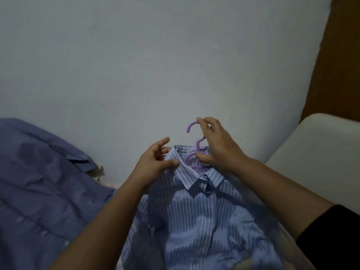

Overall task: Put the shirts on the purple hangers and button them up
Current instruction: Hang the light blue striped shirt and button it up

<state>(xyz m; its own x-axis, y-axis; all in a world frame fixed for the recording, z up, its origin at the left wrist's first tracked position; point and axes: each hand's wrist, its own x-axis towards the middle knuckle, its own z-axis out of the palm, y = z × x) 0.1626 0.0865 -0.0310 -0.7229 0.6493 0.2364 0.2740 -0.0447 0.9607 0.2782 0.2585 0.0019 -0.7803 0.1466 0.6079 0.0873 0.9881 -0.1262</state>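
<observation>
The right hand (216, 147) is pinching the hanger (195, 145) – hook pointing away – while the left hand (155, 160) is pinching the shirt (204, 221) collar beside it.

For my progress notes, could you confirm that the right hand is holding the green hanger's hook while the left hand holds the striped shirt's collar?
Not quite: the hanger is purple, not green, as the head view shows. The right hand does hold its hook, and the left hand holds the striped shirt by its collar.

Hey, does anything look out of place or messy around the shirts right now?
Mostly tidy. The plain blue shirt lies crumpled at the left, not on a hanger. The striped blue shirt is rumpled on its purple plastic hanger.
</observation>
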